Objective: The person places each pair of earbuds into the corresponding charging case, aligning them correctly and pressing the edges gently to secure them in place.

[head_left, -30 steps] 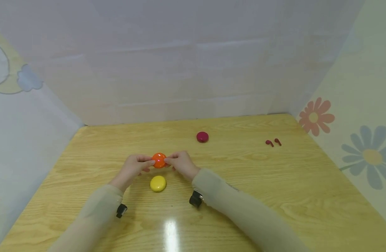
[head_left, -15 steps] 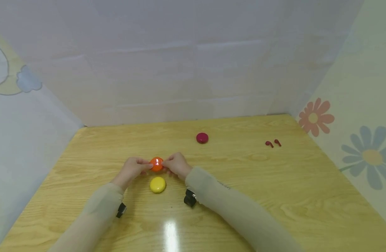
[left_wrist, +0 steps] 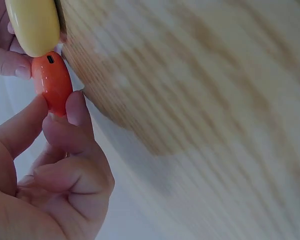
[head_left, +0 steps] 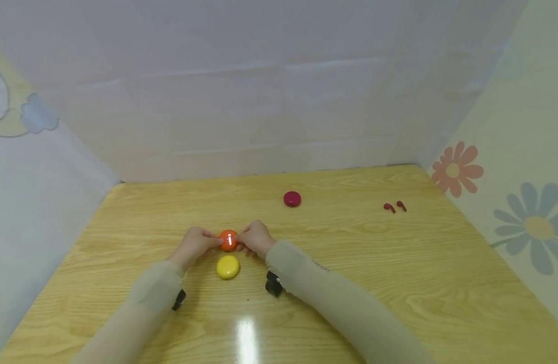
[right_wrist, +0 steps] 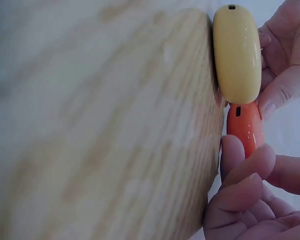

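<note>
A glossy orange earbud case (head_left: 228,240) sits between both hands, just beyond a yellow earbud case (head_left: 228,267) on the table. From one side my left hand (head_left: 192,246) pinches the orange case between thumb and fingers. My right hand (head_left: 257,238) pinches its opposite edge. In the left wrist view a small charging port shows on the orange case (left_wrist: 52,87), which lies behind the yellow case (left_wrist: 35,25). The right wrist view shows ports on both the orange case (right_wrist: 246,131) and the yellow case (right_wrist: 237,55). Whether the orange case touches the tabletop, I cannot tell.
Farther back on the wooden table (head_left: 352,283) lies a dark red earbud case (head_left: 292,198). Two dark red earbuds, a left one (head_left: 389,208) and a right one (head_left: 401,206), lie at the back right. Walls with printed flowers surround the table.
Both hands have brought the orange case slightly nearer to me, toward the yellow case. The yellow case, dark red case and earbuds stay where they were.
</note>
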Demonstrator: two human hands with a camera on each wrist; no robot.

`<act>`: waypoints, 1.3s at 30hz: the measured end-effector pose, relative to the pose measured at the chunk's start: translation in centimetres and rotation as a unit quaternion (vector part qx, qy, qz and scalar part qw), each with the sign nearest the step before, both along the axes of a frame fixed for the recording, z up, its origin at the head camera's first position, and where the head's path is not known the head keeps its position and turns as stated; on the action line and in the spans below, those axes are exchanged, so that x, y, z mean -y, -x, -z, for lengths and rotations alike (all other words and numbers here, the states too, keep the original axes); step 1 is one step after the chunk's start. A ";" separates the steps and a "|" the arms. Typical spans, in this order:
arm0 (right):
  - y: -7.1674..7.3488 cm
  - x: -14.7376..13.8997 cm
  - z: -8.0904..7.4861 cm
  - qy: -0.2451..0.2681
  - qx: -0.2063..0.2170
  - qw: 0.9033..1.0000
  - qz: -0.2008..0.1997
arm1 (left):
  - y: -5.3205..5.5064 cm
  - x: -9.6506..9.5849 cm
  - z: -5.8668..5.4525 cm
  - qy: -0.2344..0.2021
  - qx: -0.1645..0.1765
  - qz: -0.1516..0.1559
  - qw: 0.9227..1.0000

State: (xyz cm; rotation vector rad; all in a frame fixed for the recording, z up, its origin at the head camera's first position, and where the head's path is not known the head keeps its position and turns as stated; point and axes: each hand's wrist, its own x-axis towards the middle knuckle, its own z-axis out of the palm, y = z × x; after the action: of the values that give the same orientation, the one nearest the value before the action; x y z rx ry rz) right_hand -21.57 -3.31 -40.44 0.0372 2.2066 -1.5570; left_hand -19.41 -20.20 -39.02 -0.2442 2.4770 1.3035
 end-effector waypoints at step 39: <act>0.6 -3.0 -0.8 -0.004 -0.002 1.000 -0.010 | -2.1 0.7 -2.6 0.013 -0.022 -0.006 1.000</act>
State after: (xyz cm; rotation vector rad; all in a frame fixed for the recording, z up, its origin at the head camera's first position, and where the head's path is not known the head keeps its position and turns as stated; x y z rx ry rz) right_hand -22.20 -0.26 -39.67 0.0126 2.2100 -1.5387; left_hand -17.29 -20.91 -36.38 -0.2384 2.5337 1.2963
